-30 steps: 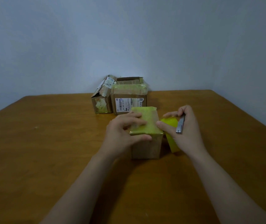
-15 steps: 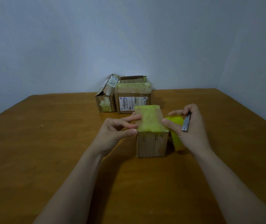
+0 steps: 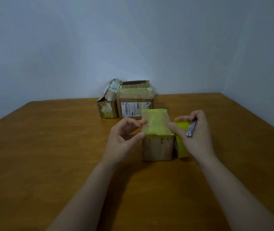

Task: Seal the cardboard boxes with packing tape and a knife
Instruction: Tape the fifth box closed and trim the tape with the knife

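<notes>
Cardboard box (image 3: 157, 147), top taped yellow-green, left hand (image 3: 123, 139) relaxed, touching it, right hand (image 3: 197, 140) gripping tape roll (image 3: 182, 126), knife (image 3: 192, 129)

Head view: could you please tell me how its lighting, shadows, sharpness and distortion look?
Head view: dim, even light without harsh glare, only a faint glint on the knife in the right hand; soft shadows on the table under both forearms; the wide lens splays the table's edges; the left hand and near box are sharp; the barcode label has print too small to read.
</notes>
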